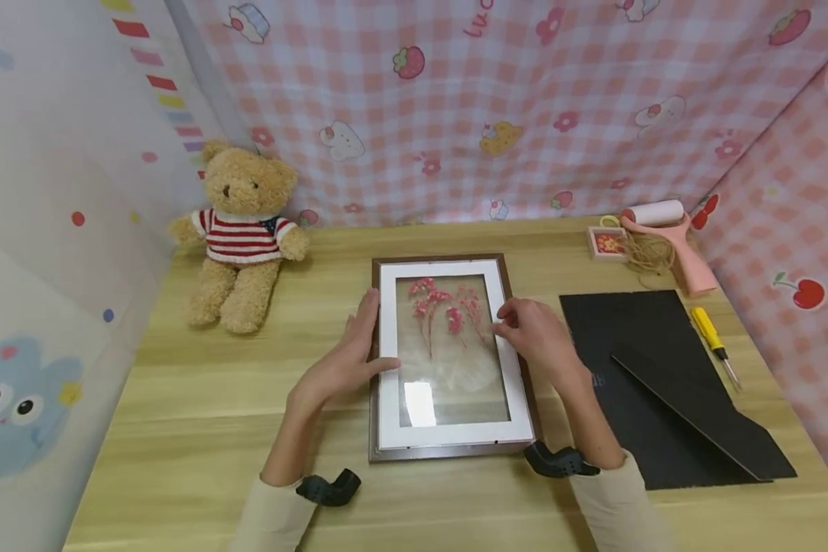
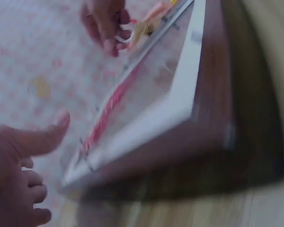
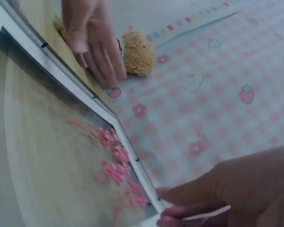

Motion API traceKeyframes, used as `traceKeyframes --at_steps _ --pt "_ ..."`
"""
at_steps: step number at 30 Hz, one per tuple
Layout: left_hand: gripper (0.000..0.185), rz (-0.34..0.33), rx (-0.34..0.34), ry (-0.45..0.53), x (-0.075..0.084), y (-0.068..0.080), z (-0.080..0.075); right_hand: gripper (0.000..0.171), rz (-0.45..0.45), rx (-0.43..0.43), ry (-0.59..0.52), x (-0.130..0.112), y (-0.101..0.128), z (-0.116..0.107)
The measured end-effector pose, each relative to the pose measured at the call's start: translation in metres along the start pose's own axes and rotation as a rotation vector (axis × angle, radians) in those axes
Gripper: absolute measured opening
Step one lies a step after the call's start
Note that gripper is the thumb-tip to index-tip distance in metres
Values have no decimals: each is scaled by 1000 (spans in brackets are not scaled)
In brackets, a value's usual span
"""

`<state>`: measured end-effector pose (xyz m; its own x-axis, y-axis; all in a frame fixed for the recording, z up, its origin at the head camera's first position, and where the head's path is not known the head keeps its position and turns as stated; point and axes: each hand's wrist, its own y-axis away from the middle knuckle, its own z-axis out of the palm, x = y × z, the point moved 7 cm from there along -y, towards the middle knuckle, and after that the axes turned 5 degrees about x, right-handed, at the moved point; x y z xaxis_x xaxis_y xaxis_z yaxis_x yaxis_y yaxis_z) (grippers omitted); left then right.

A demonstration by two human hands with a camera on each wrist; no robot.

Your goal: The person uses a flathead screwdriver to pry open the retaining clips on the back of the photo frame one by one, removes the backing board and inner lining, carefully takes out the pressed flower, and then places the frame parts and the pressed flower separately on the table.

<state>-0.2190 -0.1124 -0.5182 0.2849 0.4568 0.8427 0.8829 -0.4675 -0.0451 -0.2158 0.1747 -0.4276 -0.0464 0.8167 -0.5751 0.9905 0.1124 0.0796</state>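
At the near edge, pale sleeves (image 1: 269,512) enter at seven and five o'clock of a picture frame (image 1: 448,454) lying on a wooden table (image 1: 179,429). A black board (image 1: 624,322) lies around four, a screwdriver (image 1: 707,330) just beside it. At nine, the left hand (image 1: 345,349) lays straight fingers along the frame's side, thumb over its white border (image 1: 389,406); at three, the right hand (image 1: 538,333) bends its fingers at the opposite border, whether pinching anything cannot be told. Pink flowers (image 1: 454,320) show inside toward twelve. Beyond, a teddy bear (image 1: 248,230) sits at ten, string (image 1: 652,253) at two.
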Motion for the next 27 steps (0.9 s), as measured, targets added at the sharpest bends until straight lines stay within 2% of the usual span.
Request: traceKeyframes --at_steps 3,7,10,18,23,27 --pt "128 -29 -31 -5 -21 1 -6 27 50 -9 15 2 -6 10" --pt "134 -90 -85 13 -29 6 -8 25 105 -20 29 8 -9 20" --pt "133 -142 -92 22 -32 10 -10 23 126 -18 34 9 -12 27" --pt "121 -238 -117 8 -29 18 -14 17 159 -6 115 3 -12 42" --pt "117 -238 -119 -4 -26 15 -14 12 182 4 141 1 -13 42" --pt "116 -230 -125 5 -25 12 -10 18 187 -13 143 17 -19 48"
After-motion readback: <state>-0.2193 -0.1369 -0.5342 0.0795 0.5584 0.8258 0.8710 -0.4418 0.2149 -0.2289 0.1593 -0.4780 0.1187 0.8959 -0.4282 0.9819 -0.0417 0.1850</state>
